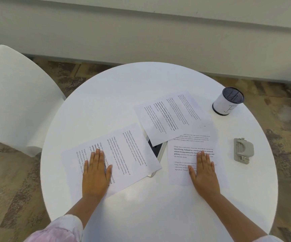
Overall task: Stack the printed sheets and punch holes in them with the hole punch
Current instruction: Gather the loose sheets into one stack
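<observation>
Round white table (106, 95) carrying loose papers and desk items

Three printed sheets (116, 154) (167, 117) (184, 165) are lying around its centre, partly covering a tablet (156, 147); a hole punch (243, 151) is sitting at three o'clock, a mesh cup (227, 101) at two.

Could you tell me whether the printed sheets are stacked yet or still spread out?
Spread out: three printed sheets lie separately, barely overlapping, on the table.

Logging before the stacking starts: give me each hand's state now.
Left hand: open, flat on the left sheet.
Right hand: open, flat on the right sheet.
</observation>
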{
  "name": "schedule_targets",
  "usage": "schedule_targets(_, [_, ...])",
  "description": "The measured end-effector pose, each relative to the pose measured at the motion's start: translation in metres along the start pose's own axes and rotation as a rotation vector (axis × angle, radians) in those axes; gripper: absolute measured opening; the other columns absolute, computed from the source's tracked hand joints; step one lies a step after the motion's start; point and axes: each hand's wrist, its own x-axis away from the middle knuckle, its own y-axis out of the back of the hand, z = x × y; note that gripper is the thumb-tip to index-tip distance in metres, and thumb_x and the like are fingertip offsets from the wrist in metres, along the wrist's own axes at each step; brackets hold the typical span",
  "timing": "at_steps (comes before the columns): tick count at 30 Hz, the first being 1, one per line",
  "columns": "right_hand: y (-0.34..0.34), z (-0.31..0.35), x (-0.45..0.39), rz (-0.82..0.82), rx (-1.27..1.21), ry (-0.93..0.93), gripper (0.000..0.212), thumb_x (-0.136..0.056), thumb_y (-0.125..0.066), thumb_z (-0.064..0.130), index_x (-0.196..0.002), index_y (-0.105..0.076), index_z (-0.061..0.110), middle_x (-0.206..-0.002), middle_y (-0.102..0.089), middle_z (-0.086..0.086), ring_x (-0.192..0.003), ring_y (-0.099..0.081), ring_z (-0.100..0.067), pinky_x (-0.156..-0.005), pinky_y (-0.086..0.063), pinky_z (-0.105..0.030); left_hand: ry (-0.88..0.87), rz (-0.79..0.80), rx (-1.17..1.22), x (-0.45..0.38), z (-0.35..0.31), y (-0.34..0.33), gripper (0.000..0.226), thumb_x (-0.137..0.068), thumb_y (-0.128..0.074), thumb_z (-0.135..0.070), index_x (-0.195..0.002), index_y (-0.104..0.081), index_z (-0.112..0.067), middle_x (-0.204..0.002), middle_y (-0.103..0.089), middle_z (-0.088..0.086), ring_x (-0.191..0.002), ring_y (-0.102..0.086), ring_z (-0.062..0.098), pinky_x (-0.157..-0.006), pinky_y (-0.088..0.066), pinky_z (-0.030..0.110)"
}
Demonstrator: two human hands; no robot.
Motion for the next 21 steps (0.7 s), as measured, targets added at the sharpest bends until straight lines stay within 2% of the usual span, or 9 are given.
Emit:
schedule_targets(3, [0.006, 0.004, -0.001, 0.007, -0.002, -0.012, 0.067, -0.096, -0.032, 0.043, -0.147, 0.0, 0.012, -0.159, 0.006, -0.004, -0.146, 0.007, -0.018, -0.12, 0.002, -0.034, -0.009, -0.005, 0.007, 0.001, 0.0, 0.001, 0.09, -0.081, 0.012, -0.064, -0.145, -0.018, -0.008, -0.155, -0.017, 0.006, -0.144, -0.01, 0.018, -0.117, -0.005, 0.038])
schedule_targets(6, [0.016, 0.017, -0.01, -0.111, 0.028, 0.028, 0.055, -0.095, -0.042, 0.034, -0.143, -0.029, 0.009, -0.158, 0.002, -0.01, -0.146, 0.002, -0.025, -0.118, 0.001, -0.034, -0.006, 0.007, 0.009, 0.001, 0.0, 0.002, 0.09, -0.081, 0.01, -0.065, -0.145, -0.017, -0.008, -0.156, -0.015, 0.006, -0.144, -0.008, 0.018, -0.118, -0.005, 0.039])
schedule_targets(9, [0.027, 0.038, -0.019, -0.124, 0.001, 0.089, 0.038, -0.092, -0.049, 0.023, -0.128, -0.05, 0.01, -0.157, -0.011, -0.014, -0.146, -0.006, -0.028, -0.118, -0.003, -0.035, -0.007, 0.022, 0.005, 0.001, -0.001, 0.004, 0.089, -0.08, 0.01, -0.064, -0.145, -0.015, -0.008, -0.156, -0.013, 0.005, -0.144, -0.006, 0.018, -0.119, -0.003, 0.039])
schedule_targets(11, [0.031, 0.057, -0.021, -0.107, -0.103, 0.119, 0.031, -0.091, -0.052, 0.021, -0.12, -0.057, 0.01, -0.15, -0.031, -0.012, -0.142, -0.022, -0.027, -0.115, -0.016, -0.033, -0.01, 0.021, 0.005, 0.002, -0.001, 0.004, 0.093, -0.078, 0.014, -0.066, -0.146, -0.014, -0.009, -0.156, -0.012, 0.006, -0.144, -0.006, 0.019, -0.119, -0.003, 0.038])
schedule_targets(13, [0.032, 0.075, -0.018, -0.066, -0.2, 0.145, 0.027, -0.09, -0.054, 0.025, -0.112, -0.062, 0.011, -0.129, -0.051, -0.009, -0.124, -0.043, -0.026, -0.103, -0.033, -0.033, -0.012, 0.018, 0.003, 0.001, -0.001, 0.004, 0.098, -0.075, 0.02, -0.067, -0.146, -0.014, -0.009, -0.156, -0.013, 0.006, -0.145, -0.006, 0.019, -0.118, -0.002, 0.037])
schedule_targets(14, [0.031, 0.084, -0.016, -0.024, -0.212, 0.149, 0.027, -0.09, -0.053, 0.029, -0.109, -0.063, 0.013, -0.119, -0.054, -0.007, -0.116, -0.047, -0.025, -0.097, -0.037, -0.033, -0.012, 0.017, 0.004, 0.001, -0.001, 0.004, 0.1, -0.074, 0.023, -0.067, -0.146, -0.014, -0.009, -0.156, -0.013, 0.006, -0.145, -0.007, 0.019, -0.118, -0.002, 0.037])
schedule_targets(17, [0.024, 0.105, -0.01, 0.069, -0.165, 0.109, 0.037, -0.089, -0.049, 0.047, -0.107, -0.062, 0.018, -0.109, -0.056, -0.004, -0.108, -0.048, -0.022, -0.091, -0.038, -0.034, -0.013, 0.013, 0.001, 0.001, -0.001, 0.003, 0.1, -0.073, 0.023, -0.067, -0.146, -0.015, -0.009, -0.156, -0.013, 0.006, -0.145, -0.007, 0.019, -0.117, -0.002, 0.037])
schedule_targets(21, [0.018, 0.117, -0.008, 0.156, -0.223, 0.029, 0.043, -0.086, -0.047, 0.057, -0.101, -0.062, 0.019, -0.101, -0.06, 0.0, -0.101, -0.053, -0.019, -0.085, -0.042, -0.033, -0.015, 0.017, 0.0, 0.001, -0.001, 0.003, 0.082, -0.081, 0.002, -0.058, -0.146, -0.013, -0.009, -0.157, -0.011, 0.006, -0.145, -0.005, 0.018, -0.118, -0.002, 0.038])
